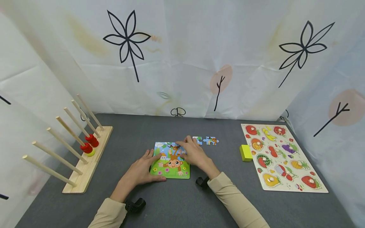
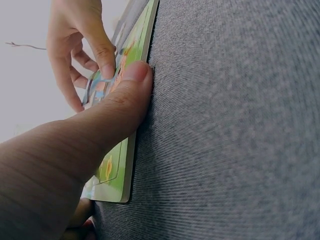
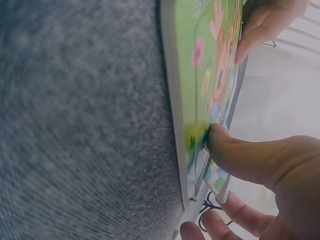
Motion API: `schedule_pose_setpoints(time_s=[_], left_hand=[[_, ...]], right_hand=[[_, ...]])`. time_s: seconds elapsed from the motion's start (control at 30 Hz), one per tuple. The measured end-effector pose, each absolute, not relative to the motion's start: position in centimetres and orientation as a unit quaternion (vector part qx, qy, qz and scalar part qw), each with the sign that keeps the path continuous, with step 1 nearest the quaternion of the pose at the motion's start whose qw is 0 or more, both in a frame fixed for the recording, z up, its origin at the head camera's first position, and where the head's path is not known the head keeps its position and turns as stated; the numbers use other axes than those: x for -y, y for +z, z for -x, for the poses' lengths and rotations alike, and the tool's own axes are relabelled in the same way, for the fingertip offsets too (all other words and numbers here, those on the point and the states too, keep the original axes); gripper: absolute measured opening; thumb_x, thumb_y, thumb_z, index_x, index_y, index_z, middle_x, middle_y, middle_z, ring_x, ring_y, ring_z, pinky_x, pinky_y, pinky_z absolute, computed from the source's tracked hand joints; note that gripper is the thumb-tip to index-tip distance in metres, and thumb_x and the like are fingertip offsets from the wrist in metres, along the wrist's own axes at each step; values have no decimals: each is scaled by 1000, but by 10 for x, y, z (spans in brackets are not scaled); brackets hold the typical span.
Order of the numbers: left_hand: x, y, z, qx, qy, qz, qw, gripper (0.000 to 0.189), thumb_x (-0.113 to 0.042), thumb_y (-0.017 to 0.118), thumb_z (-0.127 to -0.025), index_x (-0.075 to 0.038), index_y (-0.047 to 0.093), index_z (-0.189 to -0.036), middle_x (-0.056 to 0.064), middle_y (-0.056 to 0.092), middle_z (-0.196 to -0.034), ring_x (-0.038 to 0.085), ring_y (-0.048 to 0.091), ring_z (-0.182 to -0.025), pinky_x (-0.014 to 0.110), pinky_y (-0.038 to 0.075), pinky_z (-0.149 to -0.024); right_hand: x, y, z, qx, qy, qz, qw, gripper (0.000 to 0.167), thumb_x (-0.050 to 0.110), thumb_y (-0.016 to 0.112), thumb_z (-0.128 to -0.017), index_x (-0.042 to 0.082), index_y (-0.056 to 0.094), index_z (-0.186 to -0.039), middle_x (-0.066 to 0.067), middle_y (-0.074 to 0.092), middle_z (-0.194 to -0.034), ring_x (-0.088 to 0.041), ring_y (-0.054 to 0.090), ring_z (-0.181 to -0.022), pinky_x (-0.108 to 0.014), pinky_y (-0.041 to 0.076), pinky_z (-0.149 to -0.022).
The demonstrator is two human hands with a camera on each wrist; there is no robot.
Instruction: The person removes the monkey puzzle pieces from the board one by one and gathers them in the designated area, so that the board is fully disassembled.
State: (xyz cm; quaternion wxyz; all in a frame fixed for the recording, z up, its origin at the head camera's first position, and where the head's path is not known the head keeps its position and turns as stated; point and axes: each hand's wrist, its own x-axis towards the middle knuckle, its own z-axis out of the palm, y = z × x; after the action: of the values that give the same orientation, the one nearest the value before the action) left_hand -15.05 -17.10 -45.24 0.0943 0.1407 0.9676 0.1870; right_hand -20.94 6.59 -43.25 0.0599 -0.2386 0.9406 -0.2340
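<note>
A jigsaw puzzle (image 1: 174, 163) with a monkey picture on a green board lies flat on the grey table. My left hand (image 1: 142, 169) holds its lower left corner, thumb along the near edge and fingers at the left side. Over the upper right part is my right hand (image 1: 196, 154). In the right wrist view, its thumb rests at the board's surface, and a tilted puzzle piece (image 3: 218, 186) shows between thumb and fingers. Just beyond the right hand lie two loose puzzle pieces, one blue and green (image 1: 197, 139), the other with a brown figure (image 1: 211, 141).
On the left stands a wooden peg rack (image 1: 95, 164) with several upright pegs and red and yellow rings (image 1: 86, 148). A fruit puzzle board (image 1: 285, 158) lies on the right, a yellow block (image 1: 246, 153) at its left edge. White printed curtains (image 1: 182, 57) hang behind.
</note>
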Motion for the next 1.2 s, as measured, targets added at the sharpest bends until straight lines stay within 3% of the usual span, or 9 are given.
schedule_pose_setpoints(time_s=[0.3, 0.77, 1.2], left_hand=[[171, -453, 150, -967, 188, -139, 96, 102, -65, 83, -74, -12, 48, -154, 32, 30, -162, 51, 33, -150, 69, 45, -103], [170, -455, 151, -967, 188, -139, 96, 101, -65, 83, -74, -12, 49, -153, 32, 30, -163, 51, 32, -151, 69, 45, -103], [170, -454, 152, -968, 187, -137, 100, 101, -65, 83, -74, -13, 48, -154, 31, 29, -163, 50, 30, -152, 71, 43, -104]], right_hand=[[-67, -433, 209, -942, -225, 243, 46, 50, 14, 78, -92, 19, 65, -140, -11, 47, -107, -23, 37, -89, -29, 35, -59], [-69, -431, 208, -949, -204, 236, 51, 56, 17, 78, -92, 18, 60, -145, -14, 54, -118, -24, 44, -91, -31, 40, -60], [-77, -427, 209, -938, -208, 269, 68, 58, 14, 78, -92, 16, 58, -146, -12, 50, -114, -22, 40, -88, -29, 37, -62]])
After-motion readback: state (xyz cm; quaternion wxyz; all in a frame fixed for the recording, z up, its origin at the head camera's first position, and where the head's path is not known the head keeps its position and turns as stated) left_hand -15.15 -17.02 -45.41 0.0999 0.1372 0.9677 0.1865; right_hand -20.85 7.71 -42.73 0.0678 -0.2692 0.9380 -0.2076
